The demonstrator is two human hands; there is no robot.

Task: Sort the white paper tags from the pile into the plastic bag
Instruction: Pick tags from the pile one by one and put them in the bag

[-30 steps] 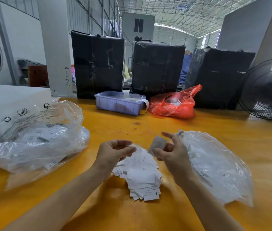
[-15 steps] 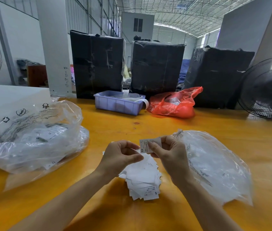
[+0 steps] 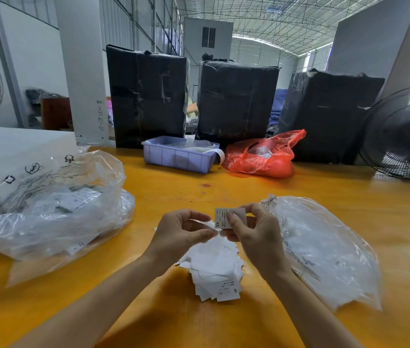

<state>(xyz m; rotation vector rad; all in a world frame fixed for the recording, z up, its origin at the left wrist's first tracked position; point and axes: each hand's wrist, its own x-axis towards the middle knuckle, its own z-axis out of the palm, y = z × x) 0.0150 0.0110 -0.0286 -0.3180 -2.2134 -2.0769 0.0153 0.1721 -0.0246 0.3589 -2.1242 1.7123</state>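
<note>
A pile of white paper tags [image 3: 215, 268] lies on the yellow table, close to me and in the middle. Just above it, my right hand [image 3: 256, 237] pinches one tag marked XS [image 3: 224, 217] and holds it upright. My left hand [image 3: 181, 234] is beside it with curled fingers, and its thumb and forefinger pinch a white tag [image 3: 202, 223]. A clear plastic bag [image 3: 324, 249] holding white tags lies flat to the right of the pile. A larger clear bag [image 3: 48, 212] with printed tags inside sits at the left.
A white box [image 3: 10, 151] stands behind the left bag. At the table's far edge are a lilac bin [image 3: 176, 159], a red plastic bag [image 3: 261, 159] and three black-wrapped bales [image 3: 148, 96]. A black fan [image 3: 405, 136] stands at the right.
My right hand turned the tag from tilted to upright, with the print facing me, and brought it closer to my left hand. The left hand shifted slightly right over the pile.
</note>
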